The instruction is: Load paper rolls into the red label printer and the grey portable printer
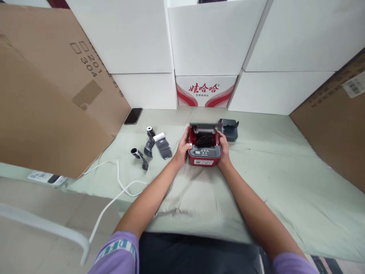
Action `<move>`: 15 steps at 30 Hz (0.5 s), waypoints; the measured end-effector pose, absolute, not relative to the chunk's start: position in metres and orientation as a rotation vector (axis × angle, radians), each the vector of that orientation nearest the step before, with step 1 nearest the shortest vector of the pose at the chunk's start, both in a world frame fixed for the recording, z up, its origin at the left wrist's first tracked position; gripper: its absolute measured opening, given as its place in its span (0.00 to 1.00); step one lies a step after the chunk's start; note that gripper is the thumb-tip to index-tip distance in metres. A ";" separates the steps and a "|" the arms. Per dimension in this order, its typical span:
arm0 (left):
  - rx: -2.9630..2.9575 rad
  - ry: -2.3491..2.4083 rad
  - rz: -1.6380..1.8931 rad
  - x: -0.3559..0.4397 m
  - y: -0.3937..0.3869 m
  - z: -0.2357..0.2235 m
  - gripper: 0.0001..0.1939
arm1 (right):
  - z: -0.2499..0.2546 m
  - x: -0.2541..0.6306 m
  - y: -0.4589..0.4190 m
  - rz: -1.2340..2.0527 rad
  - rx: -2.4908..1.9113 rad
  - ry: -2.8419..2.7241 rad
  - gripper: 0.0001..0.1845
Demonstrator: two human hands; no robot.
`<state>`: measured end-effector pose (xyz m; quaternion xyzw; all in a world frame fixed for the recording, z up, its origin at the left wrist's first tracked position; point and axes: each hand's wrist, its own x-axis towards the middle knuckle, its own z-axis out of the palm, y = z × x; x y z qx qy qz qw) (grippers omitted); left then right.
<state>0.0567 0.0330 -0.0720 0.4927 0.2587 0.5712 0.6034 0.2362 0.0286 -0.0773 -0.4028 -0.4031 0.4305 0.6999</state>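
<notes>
A red and dark grey label printer (pixel 204 153) with its top open sits between my hands over the cloth. Inside its bay a silvery roller and some black material show. My left hand (pixel 182 148) grips the printer's left side, the thumb near its top edge. On the opposite side, my right hand (pixel 224 150) is wrapped round the casing, its fingers partly hidden. Just behind that hand lies a dark blue-grey container (pixel 230 131) with a black strip at its top. Left of the printer is a small roll (pixel 162 144) with a dark strip unrolled from it.
More small rolls (pixel 136 153) with dark tails and a phone (pixel 133 116) lie on the green cloth (pixel 273 160). A white cable (pixel 118 179) runs over its front edge. White boxes (pixel 205 42) line the back; brown cartons (pixel 57 87) stand at both sides.
</notes>
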 end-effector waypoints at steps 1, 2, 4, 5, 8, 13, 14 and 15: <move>1.143 0.581 1.328 0.057 0.033 -0.072 0.48 | -0.076 0.236 0.028 0.959 -0.904 -0.904 0.26; 1.146 0.563 1.336 0.057 0.032 -0.073 0.48 | -0.076 0.236 0.028 0.961 -0.908 -0.907 0.26; 1.145 0.531 1.344 0.058 0.031 -0.073 0.46 | -0.075 0.237 0.028 0.971 -0.907 -0.910 0.26; 1.142 0.517 1.343 0.058 0.031 -0.072 0.46 | -0.075 0.237 0.028 0.978 -0.899 -0.913 0.26; 1.119 0.523 1.320 0.059 0.029 -0.069 0.46 | -0.076 0.237 0.028 0.996 -0.882 -0.911 0.26; 1.130 0.589 1.292 0.059 0.027 -0.066 0.48 | -0.075 0.237 0.027 0.990 -0.904 -0.912 0.26; 1.139 0.581 1.291 0.058 0.027 -0.067 0.48 | -0.074 0.237 0.027 0.988 -0.905 -0.916 0.26; 1.148 0.569 1.290 0.058 0.026 -0.067 0.48 | -0.074 0.237 0.027 0.986 -0.904 -0.917 0.26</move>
